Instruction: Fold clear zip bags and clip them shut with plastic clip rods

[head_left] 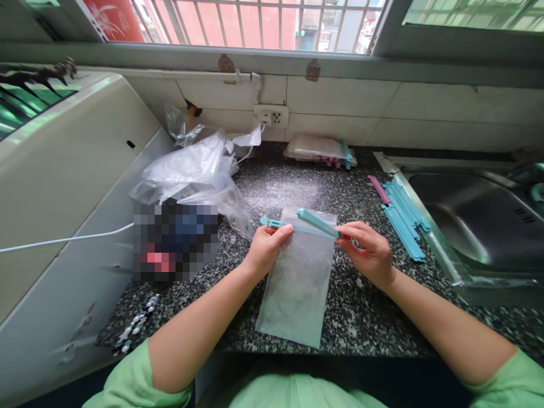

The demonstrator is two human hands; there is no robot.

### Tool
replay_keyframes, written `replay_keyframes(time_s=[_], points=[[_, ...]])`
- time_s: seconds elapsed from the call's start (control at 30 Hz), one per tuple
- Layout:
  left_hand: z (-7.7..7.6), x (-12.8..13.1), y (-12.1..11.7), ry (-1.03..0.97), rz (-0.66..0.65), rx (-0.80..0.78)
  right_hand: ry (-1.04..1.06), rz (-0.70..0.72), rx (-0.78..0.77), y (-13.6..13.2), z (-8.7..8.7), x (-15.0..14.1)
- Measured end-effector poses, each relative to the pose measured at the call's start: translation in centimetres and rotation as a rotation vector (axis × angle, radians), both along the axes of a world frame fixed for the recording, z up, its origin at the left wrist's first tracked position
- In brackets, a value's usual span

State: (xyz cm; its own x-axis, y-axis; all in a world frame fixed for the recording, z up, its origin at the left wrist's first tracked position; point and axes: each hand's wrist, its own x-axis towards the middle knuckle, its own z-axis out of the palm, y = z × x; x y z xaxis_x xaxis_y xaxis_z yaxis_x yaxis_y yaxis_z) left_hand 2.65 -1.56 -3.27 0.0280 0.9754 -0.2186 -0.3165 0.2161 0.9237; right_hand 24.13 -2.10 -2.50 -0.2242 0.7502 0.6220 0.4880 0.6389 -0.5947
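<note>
A clear, flat plastic bag point(295, 289) lies on the speckled counter, its top end toward the window. Across its upper part sits a light-blue bag sealing clip point(317, 221), opened, with one bar raised at an angle over the bag. My left hand point(270, 243) pinches the clip's other bar together with the bag's left edge; that bar's tip sticks out to the left of my fingers. At the bag's right edge my right hand point(368, 249) grips the right end of the clip between thumb and fingers.
Several blue clips point(402, 218) and a pink clip point(379, 190) lie right, beside the steel sink point(476, 215). Bagged clips point(318, 150) rest by the wall. Crumpled plastic bags point(191, 170), a blurred-out object point(176, 241) and a beaded hair clip point(136, 326) are left.
</note>
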Motion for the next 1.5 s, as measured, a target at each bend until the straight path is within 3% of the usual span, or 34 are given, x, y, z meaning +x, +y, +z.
replay_keyframes(time_s=[0.23,0.67,0.93,1.13,1.5], points=[[-0.1,0.1,0.0,0.055,-0.020,0.029,-0.092,0.045,0.068,0.1,-0.1,0.1],[0.1,0.1,0.3,0.087,-0.029,0.071,-0.165,0.118,-0.020,0.3,-0.1,-0.2],[0.4,0.1,0.3,0.066,-0.071,0.022,-0.200,0.113,0.003,0.4,-0.5,-0.2],[0.2,-0.4,0.5,0.107,-0.122,0.097,-0.267,0.108,0.075,0.5,-0.6,-0.1],[0.9,-1.8,1.1,0.308,-0.049,0.242,-0.396,0.076,0.179,0.2,-0.5,0.1]])
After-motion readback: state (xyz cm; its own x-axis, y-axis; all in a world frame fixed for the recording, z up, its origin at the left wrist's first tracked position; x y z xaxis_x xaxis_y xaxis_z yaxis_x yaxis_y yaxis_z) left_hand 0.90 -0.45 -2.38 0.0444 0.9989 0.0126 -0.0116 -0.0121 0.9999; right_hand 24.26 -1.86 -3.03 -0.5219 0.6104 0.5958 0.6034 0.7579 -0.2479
